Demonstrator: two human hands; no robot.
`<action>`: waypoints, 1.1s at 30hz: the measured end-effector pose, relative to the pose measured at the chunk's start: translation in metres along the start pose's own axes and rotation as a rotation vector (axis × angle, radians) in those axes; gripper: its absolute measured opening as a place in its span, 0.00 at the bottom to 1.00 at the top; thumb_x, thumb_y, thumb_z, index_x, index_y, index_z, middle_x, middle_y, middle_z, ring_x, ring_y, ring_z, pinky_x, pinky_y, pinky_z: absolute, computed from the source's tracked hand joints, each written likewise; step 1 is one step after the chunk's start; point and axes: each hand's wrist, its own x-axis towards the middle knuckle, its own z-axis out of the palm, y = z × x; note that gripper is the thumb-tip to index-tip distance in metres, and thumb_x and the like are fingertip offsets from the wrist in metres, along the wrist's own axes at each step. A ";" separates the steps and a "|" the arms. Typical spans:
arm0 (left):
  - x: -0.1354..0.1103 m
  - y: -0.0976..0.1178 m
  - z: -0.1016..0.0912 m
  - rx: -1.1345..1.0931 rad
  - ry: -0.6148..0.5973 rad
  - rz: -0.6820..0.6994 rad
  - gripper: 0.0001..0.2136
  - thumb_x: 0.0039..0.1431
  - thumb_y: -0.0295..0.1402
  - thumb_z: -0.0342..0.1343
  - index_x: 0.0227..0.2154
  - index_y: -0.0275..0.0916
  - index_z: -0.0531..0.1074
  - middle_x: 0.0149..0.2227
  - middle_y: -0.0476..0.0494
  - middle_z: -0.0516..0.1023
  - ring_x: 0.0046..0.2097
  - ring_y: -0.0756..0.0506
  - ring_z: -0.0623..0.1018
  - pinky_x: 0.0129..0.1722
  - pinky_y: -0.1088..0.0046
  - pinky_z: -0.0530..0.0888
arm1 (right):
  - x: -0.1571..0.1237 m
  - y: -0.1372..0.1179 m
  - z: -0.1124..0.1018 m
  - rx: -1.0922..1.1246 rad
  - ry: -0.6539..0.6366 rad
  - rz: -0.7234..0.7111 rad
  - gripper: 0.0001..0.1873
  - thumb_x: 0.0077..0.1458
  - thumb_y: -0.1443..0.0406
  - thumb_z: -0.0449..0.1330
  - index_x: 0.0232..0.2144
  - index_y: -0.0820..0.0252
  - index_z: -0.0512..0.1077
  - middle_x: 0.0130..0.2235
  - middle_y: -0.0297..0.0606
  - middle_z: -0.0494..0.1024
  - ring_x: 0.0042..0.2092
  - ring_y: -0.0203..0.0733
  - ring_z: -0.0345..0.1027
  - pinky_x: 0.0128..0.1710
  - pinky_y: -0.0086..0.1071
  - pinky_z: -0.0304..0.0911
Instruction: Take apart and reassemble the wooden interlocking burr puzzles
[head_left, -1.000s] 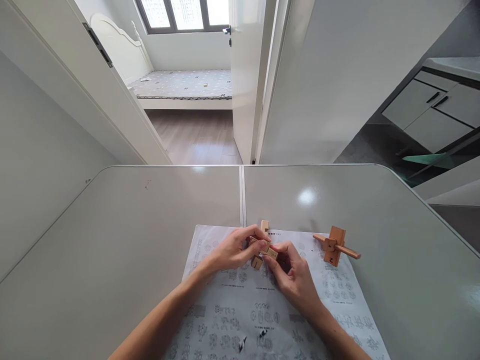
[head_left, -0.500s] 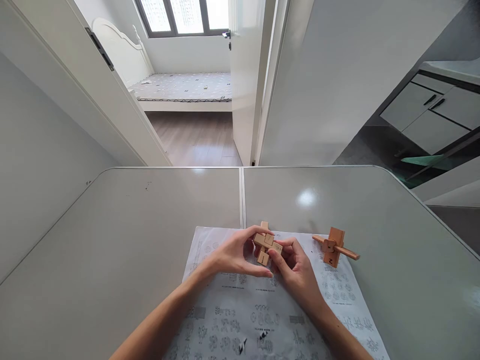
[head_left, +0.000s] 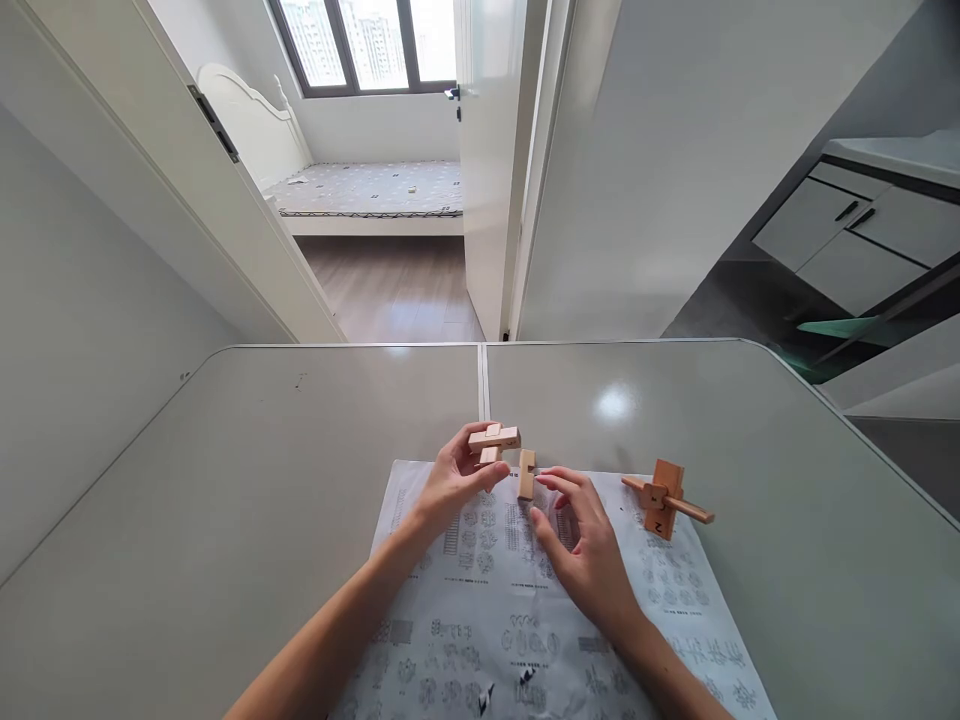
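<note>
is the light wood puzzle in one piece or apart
Apart. The left hand holds a crossed pair of blocks, while a separate block sits on the paper sheet beside the right hand.

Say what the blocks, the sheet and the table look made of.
Blocks: the cross in the left hand, the loose block and the darker puzzle look like bare wood, matt, tan to orange-brown.
Sheet: thin paper, matt white, printed grey diagrams.
Table: smooth grey top, maybe laminate or coated metal; semi-gloss, it reflects the light.
</note>
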 end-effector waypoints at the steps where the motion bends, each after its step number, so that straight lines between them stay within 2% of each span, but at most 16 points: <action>1: 0.000 0.000 0.000 -0.001 0.012 0.003 0.36 0.49 0.51 0.74 0.56 0.39 0.71 0.36 0.48 0.76 0.30 0.52 0.69 0.33 0.74 0.70 | 0.000 0.000 0.000 -0.023 -0.015 -0.023 0.15 0.69 0.60 0.59 0.56 0.50 0.73 0.60 0.46 0.73 0.60 0.55 0.70 0.57 0.50 0.71; 5: 0.000 -0.001 -0.001 0.001 0.013 0.005 0.34 0.51 0.50 0.73 0.57 0.39 0.71 0.33 0.51 0.74 0.28 0.53 0.67 0.32 0.74 0.69 | -0.001 0.000 0.002 -0.063 -0.093 -0.090 0.20 0.69 0.64 0.57 0.61 0.48 0.70 0.64 0.44 0.71 0.66 0.56 0.65 0.64 0.54 0.67; 9: 0.000 0.000 0.000 -0.005 0.000 -0.014 0.33 0.51 0.48 0.74 0.56 0.39 0.71 0.35 0.50 0.75 0.30 0.53 0.68 0.32 0.74 0.68 | 0.000 0.000 0.004 -0.079 -0.125 -0.127 0.21 0.69 0.65 0.57 0.62 0.47 0.68 0.63 0.43 0.72 0.66 0.55 0.64 0.64 0.53 0.67; 14: -0.001 0.000 -0.001 0.016 -0.018 -0.037 0.34 0.51 0.48 0.74 0.56 0.40 0.70 0.43 0.44 0.78 0.33 0.51 0.70 0.34 0.74 0.69 | 0.000 -0.001 0.006 -0.078 -0.092 -0.107 0.18 0.67 0.65 0.60 0.57 0.48 0.72 0.57 0.44 0.74 0.60 0.57 0.69 0.59 0.51 0.71; 18: 0.000 -0.001 -0.002 0.047 -0.031 -0.028 0.34 0.51 0.49 0.74 0.56 0.40 0.70 0.42 0.44 0.78 0.34 0.50 0.70 0.34 0.75 0.67 | 0.000 -0.004 0.007 -0.074 -0.089 -0.091 0.15 0.66 0.65 0.62 0.54 0.48 0.73 0.52 0.44 0.74 0.56 0.56 0.71 0.54 0.49 0.74; 23: 0.002 0.000 -0.002 0.071 -0.039 -0.005 0.33 0.50 0.49 0.74 0.56 0.40 0.71 0.43 0.42 0.79 0.35 0.49 0.71 0.35 0.74 0.68 | 0.001 -0.003 0.009 -0.107 -0.027 -0.079 0.14 0.63 0.67 0.63 0.50 0.49 0.73 0.50 0.44 0.75 0.53 0.56 0.72 0.52 0.49 0.75; 28: 0.000 0.007 0.001 0.095 -0.045 -0.017 0.33 0.50 0.49 0.75 0.55 0.41 0.72 0.45 0.42 0.79 0.36 0.49 0.72 0.37 0.74 0.69 | 0.001 0.000 0.011 -0.122 0.038 -0.056 0.15 0.62 0.70 0.59 0.50 0.51 0.72 0.51 0.44 0.75 0.54 0.55 0.73 0.51 0.48 0.75; 33: 0.000 0.011 0.003 0.097 -0.063 -0.027 0.33 0.50 0.50 0.75 0.54 0.40 0.72 0.44 0.41 0.80 0.36 0.48 0.72 0.37 0.73 0.70 | 0.002 0.001 0.012 -0.130 0.036 -0.029 0.17 0.63 0.69 0.57 0.53 0.51 0.72 0.54 0.44 0.76 0.54 0.55 0.74 0.51 0.47 0.76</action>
